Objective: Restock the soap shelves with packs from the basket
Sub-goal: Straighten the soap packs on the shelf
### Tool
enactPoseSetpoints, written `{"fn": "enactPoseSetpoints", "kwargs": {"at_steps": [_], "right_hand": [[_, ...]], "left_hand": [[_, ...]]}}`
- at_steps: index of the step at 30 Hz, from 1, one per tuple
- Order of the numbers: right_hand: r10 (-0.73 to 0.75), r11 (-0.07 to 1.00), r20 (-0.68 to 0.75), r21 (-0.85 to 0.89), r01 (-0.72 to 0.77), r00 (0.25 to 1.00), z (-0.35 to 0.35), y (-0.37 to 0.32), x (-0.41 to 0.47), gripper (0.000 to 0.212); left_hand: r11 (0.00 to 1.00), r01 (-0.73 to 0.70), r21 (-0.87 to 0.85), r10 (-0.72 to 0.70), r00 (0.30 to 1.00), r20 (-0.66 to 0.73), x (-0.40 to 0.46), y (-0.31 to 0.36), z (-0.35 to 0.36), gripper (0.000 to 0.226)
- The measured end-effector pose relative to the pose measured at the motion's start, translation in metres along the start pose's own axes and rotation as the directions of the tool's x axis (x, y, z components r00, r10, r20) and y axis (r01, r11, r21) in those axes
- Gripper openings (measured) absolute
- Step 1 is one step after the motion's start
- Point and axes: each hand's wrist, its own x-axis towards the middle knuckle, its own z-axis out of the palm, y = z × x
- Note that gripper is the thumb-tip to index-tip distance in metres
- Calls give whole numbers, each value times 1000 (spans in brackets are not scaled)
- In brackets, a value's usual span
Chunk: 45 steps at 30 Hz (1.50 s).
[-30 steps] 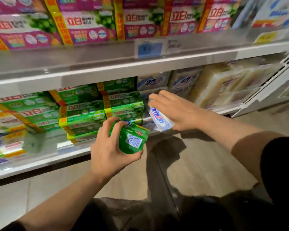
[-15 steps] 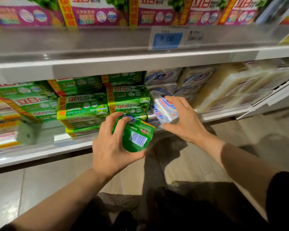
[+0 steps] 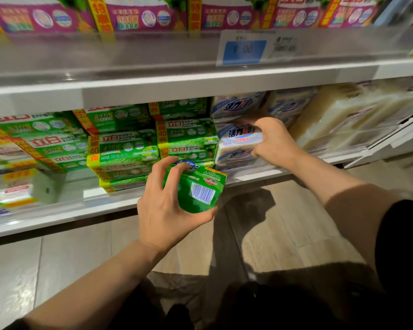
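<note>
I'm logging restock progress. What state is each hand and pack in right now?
left hand: grips green pack, off the shelf.
green pack: held in front of the shelf edge, barcode facing up.
right hand: holds white-blue pack.
white-blue pack: on the white-blue stack on the lower shelf, not released.

White lower shelf (image 3: 255, 175) carries stacked green soap packs (image 3: 122, 156).

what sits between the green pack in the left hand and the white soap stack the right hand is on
In the head view, nothing: a bare strip of shelf edge separates green pack from white soap stack.
</note>
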Motion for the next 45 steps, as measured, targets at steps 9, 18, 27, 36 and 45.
{"fn": "enactPoseSetpoints", "kwargs": {"at_steps": [9,18,27,36,45], "right_hand": [[-182,963,-279,-244,114,943,23,3,-27,49],[-49,712,390,660,-242,920,34,-78,-93,55],[-167,664,159,748,-8,973,44,-101,-116,54],[-385,787,253,592,172,887,47,-157,-104,74],[-526,806,181,-207,555,831,52,-169,-56,82]], "left_hand": [[998,39,-56,-41,998,-49,-5,0,-5,83],[995,51,-82,-64,985,-158,-18,3,-29,88],[589,529,-611,-515,828,220,-50,-18,-80,69],[313,442,-841,-486,835,258,-66,-68,-140,77],[659,336,-672,-381,921,87,-32,-116,-193,68]]}}
